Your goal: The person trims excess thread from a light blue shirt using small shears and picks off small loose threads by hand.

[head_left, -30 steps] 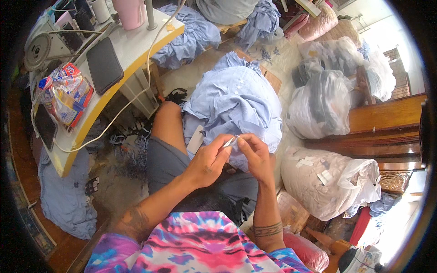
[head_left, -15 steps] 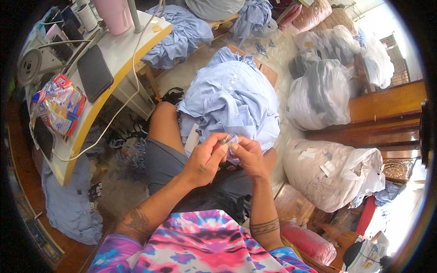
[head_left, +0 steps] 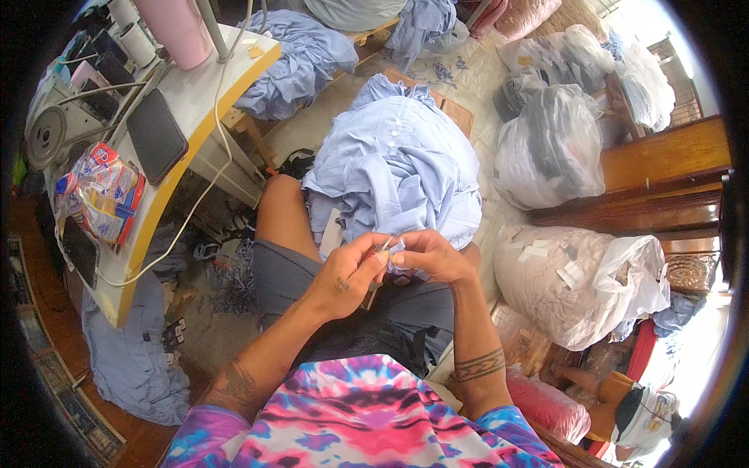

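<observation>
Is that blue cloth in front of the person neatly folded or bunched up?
Bunched up: the blue cloth sits in a rounded heap, with loose, uneven creases running in different directions.

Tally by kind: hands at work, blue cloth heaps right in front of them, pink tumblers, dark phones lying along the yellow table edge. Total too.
Hands: 2 (left hand, right hand)
Blue cloth heap: 1
Pink tumbler: 1
Dark phones: 2
Total: 6

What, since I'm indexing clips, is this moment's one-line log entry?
left hand: pinching small slim item | right hand: close beside it, at light-blue cloth | cloth: bunched ahead
</observation>
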Tool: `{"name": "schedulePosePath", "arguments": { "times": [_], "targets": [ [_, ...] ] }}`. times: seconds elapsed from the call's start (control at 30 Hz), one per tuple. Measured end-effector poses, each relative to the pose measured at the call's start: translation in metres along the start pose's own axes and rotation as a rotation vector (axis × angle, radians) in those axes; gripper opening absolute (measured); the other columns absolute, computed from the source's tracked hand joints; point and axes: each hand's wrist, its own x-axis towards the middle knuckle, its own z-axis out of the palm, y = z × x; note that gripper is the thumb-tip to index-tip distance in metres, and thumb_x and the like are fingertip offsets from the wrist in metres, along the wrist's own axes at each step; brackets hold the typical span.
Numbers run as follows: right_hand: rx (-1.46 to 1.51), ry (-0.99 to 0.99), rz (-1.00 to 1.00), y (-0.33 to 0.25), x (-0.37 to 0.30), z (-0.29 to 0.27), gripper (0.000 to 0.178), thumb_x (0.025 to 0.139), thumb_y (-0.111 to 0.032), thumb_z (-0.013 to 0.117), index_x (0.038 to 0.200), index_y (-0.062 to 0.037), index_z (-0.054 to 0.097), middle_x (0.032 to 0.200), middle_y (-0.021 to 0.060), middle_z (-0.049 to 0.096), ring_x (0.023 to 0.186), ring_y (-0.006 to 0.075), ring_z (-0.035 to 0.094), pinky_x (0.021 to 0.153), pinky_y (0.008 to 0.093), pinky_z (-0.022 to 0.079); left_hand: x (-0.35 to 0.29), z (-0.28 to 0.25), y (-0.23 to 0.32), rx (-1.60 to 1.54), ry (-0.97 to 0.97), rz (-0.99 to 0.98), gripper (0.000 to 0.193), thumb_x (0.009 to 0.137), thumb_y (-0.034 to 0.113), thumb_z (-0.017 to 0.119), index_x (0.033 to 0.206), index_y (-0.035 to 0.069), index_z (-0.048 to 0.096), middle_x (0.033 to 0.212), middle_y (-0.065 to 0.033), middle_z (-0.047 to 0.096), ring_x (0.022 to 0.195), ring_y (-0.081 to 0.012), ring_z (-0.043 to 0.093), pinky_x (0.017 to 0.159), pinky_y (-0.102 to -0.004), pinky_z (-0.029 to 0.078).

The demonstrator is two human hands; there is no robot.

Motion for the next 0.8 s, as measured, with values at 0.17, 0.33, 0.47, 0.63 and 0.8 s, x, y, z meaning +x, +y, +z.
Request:
{"name": "schedulePosePath", "arguments": {
  "times": [0.17,0.33,0.47,0.63,0.8],
  "targets": [
    [0.145,0.081,-0.077,0.013,-0.001,0.004,0.027,0.1,-0.025,0.075,0.114,-0.0024,0.072,0.092,-0.0043,0.068,0.077,0.0039,0.058,0.068,0.0225,0.046,-0.001,0.004,-0.001,0.122,0.047,0.052,0.034,0.108,0.02,0.055,0.133,-0.002,0.06,0.082,0.0019,0.059,0.075,-0.0061,0.053,0.068,-0.0239,0.045],
    [0.322,0.329,-0.302,0.044,0.003,0.016,0.021,0.102,-0.025,0.072,0.111,-0.0063,0.071,0.083,-0.0057,0.062,0.067,0.0038,0.052,0.061,0.0213,0.043,0.004,-0.003,0.007,0.215,0.051,0.089,0.034,0.108,0.02,0.055,0.134,-0.001,0.06,0.083,0.0004,0.059,0.076,-0.0072,0.056,0.07,-0.0247,0.047],
    [0.383,0.49,-0.367,0.05,0.011,0.035,0.02,0.102,-0.024,0.072,0.112,-0.0068,0.071,0.082,-0.006,0.062,0.064,0.003,0.048,0.057,0.0215,0.04,0.002,-0.003,0.003,0.206,0.043,0.071,0.033,0.108,0.02,0.055,0.134,-0.001,0.059,0.085,-0.0004,0.06,0.077,-0.0076,0.056,0.071,-0.0252,0.047],
    [0.393,0.619,-0.427,0.059,0.019,0.043,0.016,0.102,-0.018,0.072,0.114,-0.0072,0.072,0.083,-0.0061,0.063,0.062,0.0018,0.046,0.054,0.0206,0.038,0.0,0.004,0.001,0.186,0.079,0.077,0.033,0.108,0.019,0.055,0.134,0.0,0.057,0.086,-0.001,0.06,0.078,-0.0079,0.057,0.071,-0.0261,0.048],
    [0.482,0.62,-0.434,0.061,0.019,0.049,0.015,0.102,-0.016,0.072,0.114,-0.0078,0.072,0.084,-0.0061,0.064,0.063,0.0014,0.046,0.055,0.0196,0.038,0.001,0.01,-0.002,0.162,0.098,0.066,0.032,0.108,0.018,0.054,0.133,0.0,0.057,0.086,-0.0022,0.061,0.078,-0.0096,0.058,0.071,-0.0272,0.049]
  ]
}}
